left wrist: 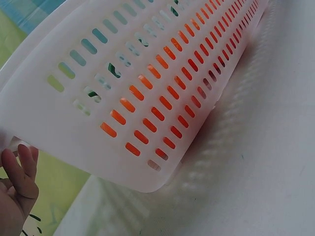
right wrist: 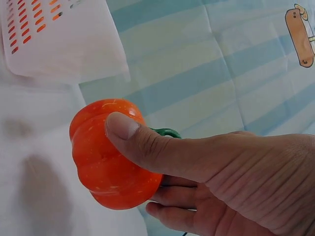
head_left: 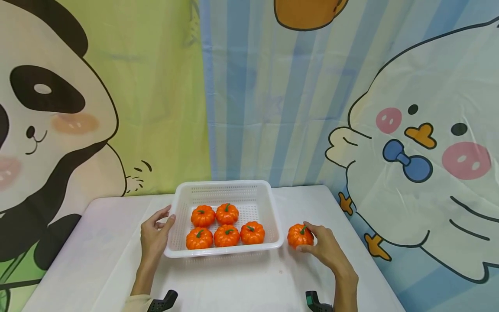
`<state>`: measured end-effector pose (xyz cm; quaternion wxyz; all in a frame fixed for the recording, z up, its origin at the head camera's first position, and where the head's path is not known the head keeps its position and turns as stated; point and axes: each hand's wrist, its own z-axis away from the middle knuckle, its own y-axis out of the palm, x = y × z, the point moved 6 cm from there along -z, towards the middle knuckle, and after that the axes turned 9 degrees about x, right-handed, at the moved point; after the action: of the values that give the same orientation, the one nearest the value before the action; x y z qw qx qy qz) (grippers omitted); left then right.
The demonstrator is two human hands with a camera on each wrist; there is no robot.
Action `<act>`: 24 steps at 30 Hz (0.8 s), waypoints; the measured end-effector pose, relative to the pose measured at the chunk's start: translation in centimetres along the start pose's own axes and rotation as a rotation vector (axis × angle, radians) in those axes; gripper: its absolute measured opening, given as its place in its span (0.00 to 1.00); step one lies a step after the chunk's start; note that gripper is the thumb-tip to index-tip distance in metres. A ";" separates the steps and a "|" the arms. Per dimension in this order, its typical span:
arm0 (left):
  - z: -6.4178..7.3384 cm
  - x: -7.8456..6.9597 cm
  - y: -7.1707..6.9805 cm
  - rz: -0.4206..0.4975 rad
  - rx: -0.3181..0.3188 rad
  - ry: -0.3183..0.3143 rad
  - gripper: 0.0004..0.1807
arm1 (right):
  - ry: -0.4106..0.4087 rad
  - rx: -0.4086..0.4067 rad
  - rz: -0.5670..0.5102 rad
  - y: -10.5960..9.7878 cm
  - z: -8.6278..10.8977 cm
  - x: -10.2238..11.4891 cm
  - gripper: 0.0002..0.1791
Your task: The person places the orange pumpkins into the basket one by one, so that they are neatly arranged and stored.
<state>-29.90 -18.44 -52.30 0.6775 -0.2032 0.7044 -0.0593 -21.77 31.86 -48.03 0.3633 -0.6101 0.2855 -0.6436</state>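
In the head view my right hand [head_left: 325,247] pinches a small orange pumpkin [head_left: 298,236] with a green stem, just right of the white plastic basket [head_left: 274,216]. The thumb lies across the ribbed side of this pumpkin [right wrist: 113,167] in the right wrist view, the other fingers partly hidden behind. A separate shadow on the table shows it is off the surface. My left hand [head_left: 153,236] holds the basket's left rim, with bent fingers [left wrist: 22,172] at its end wall in the left wrist view. Several similar pumpkins [head_left: 227,236] sit in the basket in two rows.
The white table [head_left: 234,286] runs back to a curtain [head_left: 249,108] printed with a panda and a white bird. Black wrist devices [head_left: 163,301] show at the lower edge. Slotted walls [left wrist: 157,113] of the basket let orange show through.
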 end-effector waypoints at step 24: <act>0.0 0.0 -0.1 0.005 0.001 -0.004 0.24 | 0.044 0.007 -0.006 -0.7 1.3 -0.2 0.47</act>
<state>-29.86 -18.50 -52.33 0.6793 -0.2013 0.7034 -0.0577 -20.55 32.53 -47.51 0.3573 -0.5953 0.2893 -0.6590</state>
